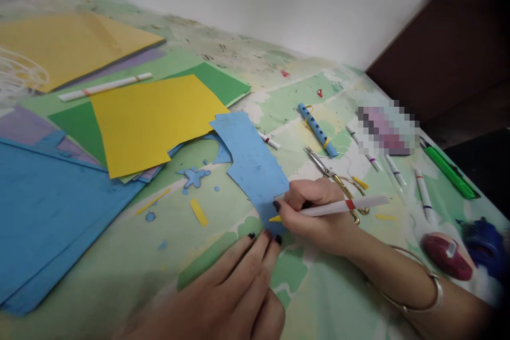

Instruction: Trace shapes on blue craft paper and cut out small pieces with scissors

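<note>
My right hand (314, 210) is closed round a white marker pen (342, 207) with a red band. The marker's yellow tip is against the lower end of a blue craft sheet piece (255, 154), which has a notched, cut edge. Stretched fingers of my left hand (239, 287) lie on and beside the sheet's near end, their tips just short of the marker tip. Left of the blue piece lie a blue splat-shaped cutout (195, 178) and a short yellow strip (198, 212).
Yellow (155, 122), green (215, 82) and blue (59, 212) sheets overlap on the left. Gold-handled scissors (326, 170), a dotted blue tube (316, 128), a green cutter (450, 170), several markers, a red-and-pink object (446, 255) and a blue tape dispenser (484, 247) lie right. A wall rises behind.
</note>
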`<state>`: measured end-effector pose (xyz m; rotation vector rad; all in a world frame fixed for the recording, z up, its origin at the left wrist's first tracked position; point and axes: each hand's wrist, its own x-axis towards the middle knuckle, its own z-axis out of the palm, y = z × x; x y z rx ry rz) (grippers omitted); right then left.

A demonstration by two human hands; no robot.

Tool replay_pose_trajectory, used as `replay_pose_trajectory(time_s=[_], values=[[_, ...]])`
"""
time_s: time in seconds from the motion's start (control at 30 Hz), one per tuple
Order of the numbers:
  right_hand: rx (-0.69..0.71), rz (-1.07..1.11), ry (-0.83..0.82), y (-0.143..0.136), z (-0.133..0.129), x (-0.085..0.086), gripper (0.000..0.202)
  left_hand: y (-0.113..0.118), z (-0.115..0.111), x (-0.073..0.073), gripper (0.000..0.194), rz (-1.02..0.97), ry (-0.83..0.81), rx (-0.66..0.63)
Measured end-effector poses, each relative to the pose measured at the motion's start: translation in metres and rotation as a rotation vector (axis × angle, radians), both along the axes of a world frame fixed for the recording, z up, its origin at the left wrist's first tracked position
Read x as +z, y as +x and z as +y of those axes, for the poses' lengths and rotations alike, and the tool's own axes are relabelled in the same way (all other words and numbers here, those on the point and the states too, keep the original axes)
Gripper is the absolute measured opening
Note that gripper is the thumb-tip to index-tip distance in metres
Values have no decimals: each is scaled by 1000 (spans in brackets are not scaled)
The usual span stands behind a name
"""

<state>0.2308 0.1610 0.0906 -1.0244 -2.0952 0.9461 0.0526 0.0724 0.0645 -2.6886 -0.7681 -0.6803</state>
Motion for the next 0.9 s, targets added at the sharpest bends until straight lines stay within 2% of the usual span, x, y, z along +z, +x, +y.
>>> replay_pose_trajectory(time_s=[0.2,0.47,0.9], values=[[26,26,-23,1,-1,-1,38,-1,0,0,22,-5,-19,42],[18,4,13,1,-1,-1,37,0,3,4,25,-30,-61,-10],[47,6,1,1,-1,0,39,-1,1,2,24,-11,1,31]])
